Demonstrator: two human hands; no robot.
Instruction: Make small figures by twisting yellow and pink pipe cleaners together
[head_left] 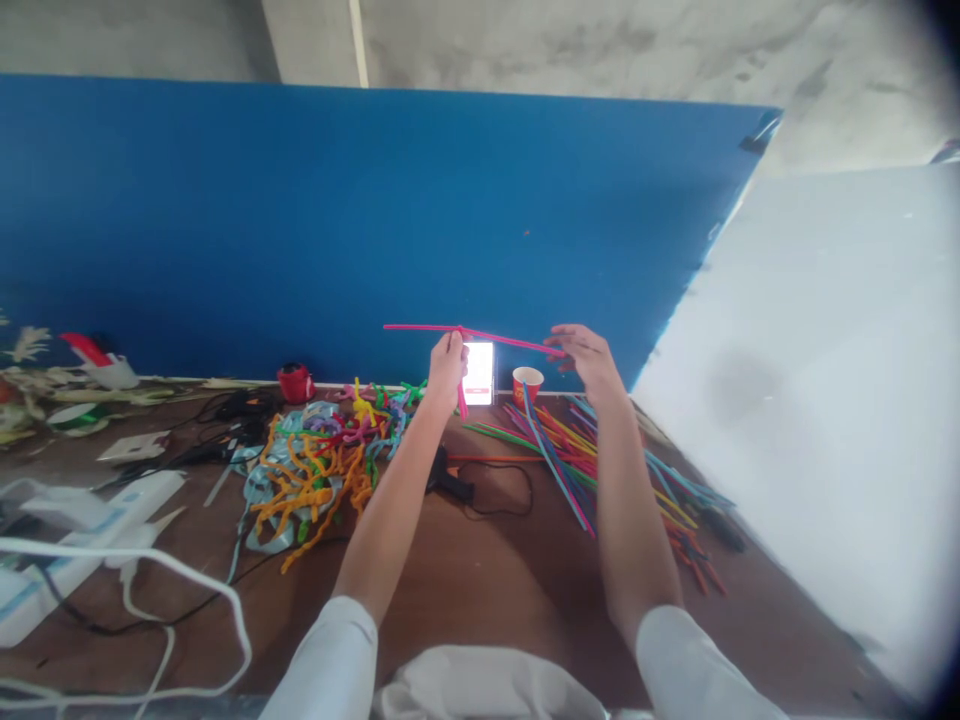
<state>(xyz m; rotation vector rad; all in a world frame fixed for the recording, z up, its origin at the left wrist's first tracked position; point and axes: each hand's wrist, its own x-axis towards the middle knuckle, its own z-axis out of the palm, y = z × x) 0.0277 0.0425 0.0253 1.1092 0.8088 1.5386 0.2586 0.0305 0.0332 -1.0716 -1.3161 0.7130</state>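
Pink pipe cleaner [504,340] was up in the air over the far side of the table, running roughly level in front of the phone's glowing screen [479,370], with another pink length sticking out below the left hand [447,368]. That hand had it pinched between thumb and fingers, while the right hand [591,360] was at the other end with its fingers loosely spread, and I couldn't tell if it was gripping or just touching. Everything sat on a brown wood-look table [495,585], pretty cluttered, pushed up against a blue partition [450,220], with a white panel [810,400] slanting off to the right and grey concrete [600,45] above. As for containers, a red paper cup [529,388] with a pale rim stood just right of the phone, contents too blurry to make out, and a white holder [114,374] way over left had something red leaning in it. Loose coloured stems [566,440] were fanned out below the cup, a black glue gun [452,482] lay nearer the middle, and left of that was a tangled heap of twisted pieces [315,480], lots of orange. White power strips [82,560] and cables took up the near left.
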